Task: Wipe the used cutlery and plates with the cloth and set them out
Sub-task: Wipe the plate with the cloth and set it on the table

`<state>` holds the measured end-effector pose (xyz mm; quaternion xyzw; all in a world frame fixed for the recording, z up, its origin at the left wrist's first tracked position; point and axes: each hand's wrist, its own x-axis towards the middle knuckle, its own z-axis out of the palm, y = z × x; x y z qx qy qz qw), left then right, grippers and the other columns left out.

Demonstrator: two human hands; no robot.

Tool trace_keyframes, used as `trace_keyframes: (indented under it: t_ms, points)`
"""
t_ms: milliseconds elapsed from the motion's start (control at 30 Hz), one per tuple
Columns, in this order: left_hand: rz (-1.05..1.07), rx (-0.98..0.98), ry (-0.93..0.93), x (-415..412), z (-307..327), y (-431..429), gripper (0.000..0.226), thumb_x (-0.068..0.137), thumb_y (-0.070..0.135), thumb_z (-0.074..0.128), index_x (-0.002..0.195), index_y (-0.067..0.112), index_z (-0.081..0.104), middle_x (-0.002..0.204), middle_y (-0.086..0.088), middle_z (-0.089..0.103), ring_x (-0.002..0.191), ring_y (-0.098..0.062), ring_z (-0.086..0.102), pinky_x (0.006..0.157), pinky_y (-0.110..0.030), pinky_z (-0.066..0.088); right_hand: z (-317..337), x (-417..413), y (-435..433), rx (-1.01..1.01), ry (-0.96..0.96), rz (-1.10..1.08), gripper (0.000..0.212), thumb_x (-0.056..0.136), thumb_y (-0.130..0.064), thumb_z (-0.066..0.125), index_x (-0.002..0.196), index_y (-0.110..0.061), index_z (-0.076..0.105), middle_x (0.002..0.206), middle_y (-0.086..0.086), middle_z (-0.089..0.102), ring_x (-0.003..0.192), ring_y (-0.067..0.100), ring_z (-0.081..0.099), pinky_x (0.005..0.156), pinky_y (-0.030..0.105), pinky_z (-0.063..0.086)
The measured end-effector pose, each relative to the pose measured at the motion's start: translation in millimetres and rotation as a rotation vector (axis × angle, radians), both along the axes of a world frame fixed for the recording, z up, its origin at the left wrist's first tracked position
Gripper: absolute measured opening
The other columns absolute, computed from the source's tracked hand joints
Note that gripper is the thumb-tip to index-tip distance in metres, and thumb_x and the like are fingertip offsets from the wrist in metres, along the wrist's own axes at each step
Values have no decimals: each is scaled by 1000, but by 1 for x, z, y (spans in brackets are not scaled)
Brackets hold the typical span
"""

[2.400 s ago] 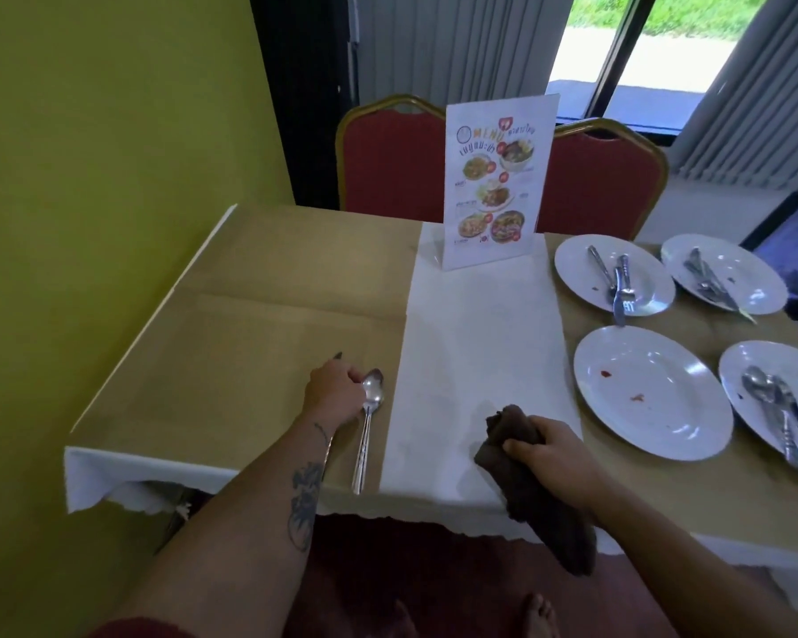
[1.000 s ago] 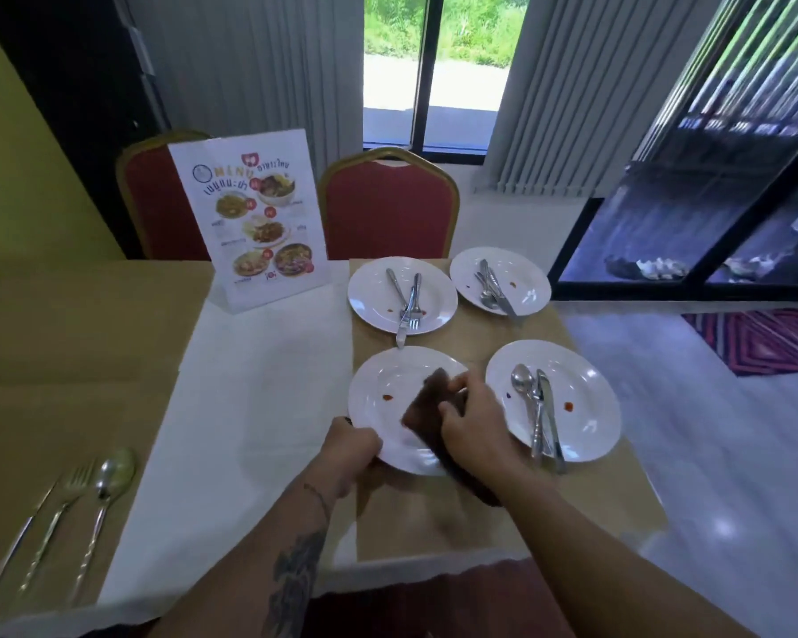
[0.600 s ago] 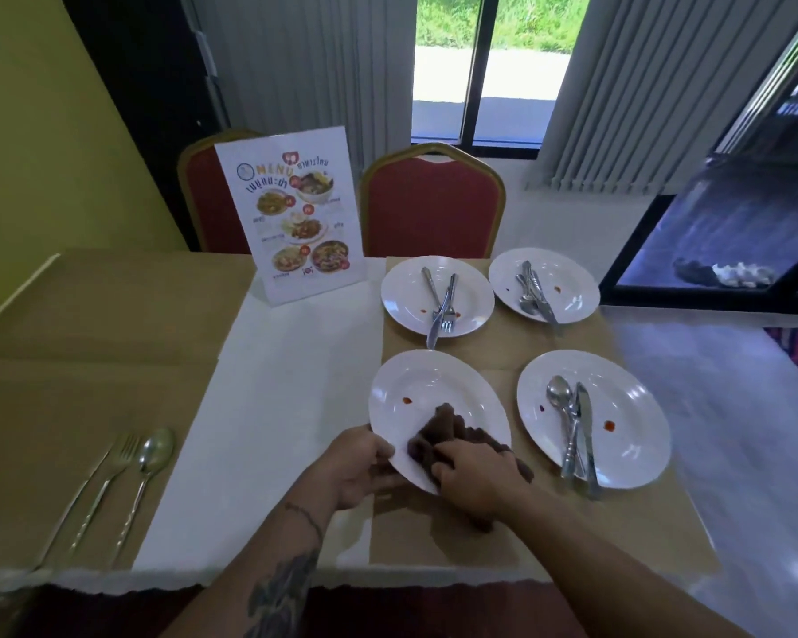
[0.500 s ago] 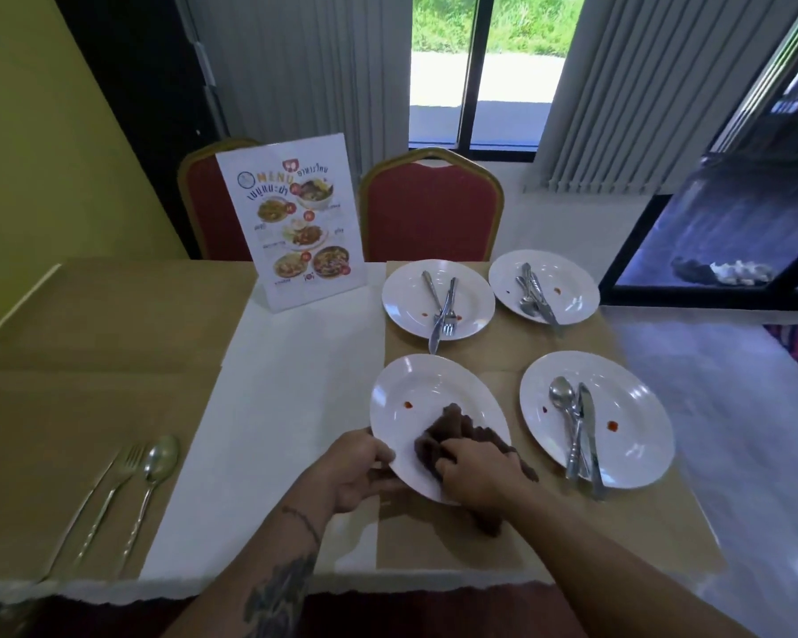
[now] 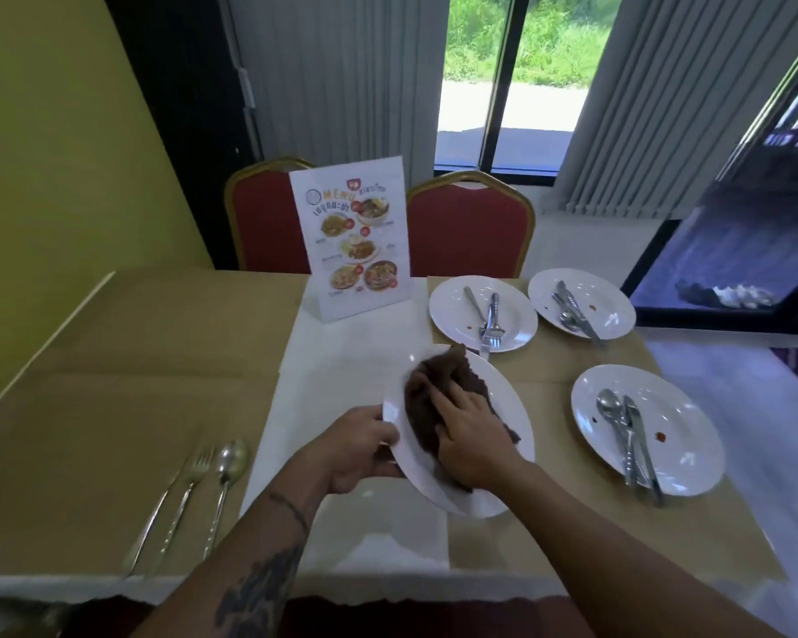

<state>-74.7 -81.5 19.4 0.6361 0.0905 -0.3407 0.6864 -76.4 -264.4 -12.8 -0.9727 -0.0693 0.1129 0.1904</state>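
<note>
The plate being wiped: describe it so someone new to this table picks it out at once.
From the upright menu stand, come toward the camera, slightly right. The plate there is tilted, the left hand gripping its rim and the right hand pressing a brown cloth on it. The other three plates lie flat, holding cutlery.

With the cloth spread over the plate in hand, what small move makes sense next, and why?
Likely sweep the cloth outward over the bare right side of the plate. The right hand presses the cloth flat over the middle, the left hand grips the left rim to steady it, and white surface beside the cloth is uncovered.
</note>
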Motion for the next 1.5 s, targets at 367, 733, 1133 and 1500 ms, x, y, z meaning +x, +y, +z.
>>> trace_keyframes:
  t_ms: [367, 733, 1133, 1500]
  points:
    - [239, -57, -119, -14, 15, 89, 39, 89, -6, 41, 108, 11, 70, 95, -10, 75, 81, -28, 70, 71, -40, 60, 28, -27, 91, -46, 3, -120, 31, 93, -34, 50, 115, -15, 61, 124, 9, 59, 109, 32, 60, 87, 38, 49]
    - [98, -29, -188, -21, 36, 140, 35, 89, -8, 42, 106, 4, 70, 98, -16, 75, 84, -28, 72, 71, -41, 61, 43, -1, 147, -217, -268, 73, 65, 93, -42, 40, 153, -19, 31, 137, 18, 41, 116, 37, 47, 93, 41, 46]
    - [261, -212, -233, -41, 24, 145, 36, 89, -9, 49, 113, 8, 70, 104, -9, 74, 85, -26, 69, 73, -46, 60, 38, -16, 120, -245, -115, -190, 48, 87, -23, 51, 134, -17, 46, 130, 14, 46, 111, 38, 55, 86, 40, 47]
    - [119, -210, -206, -38, 27, 122, 59, 84, -12, 41, 121, 27, 66, 112, -11, 73, 96, -35, 69, 73, -47, 59, 71, -25, 146, 113, -259, 83, 57, 83, -38, 50, 137, -23, 51, 132, 8, 51, 112, 27, 55, 95, 38, 52]
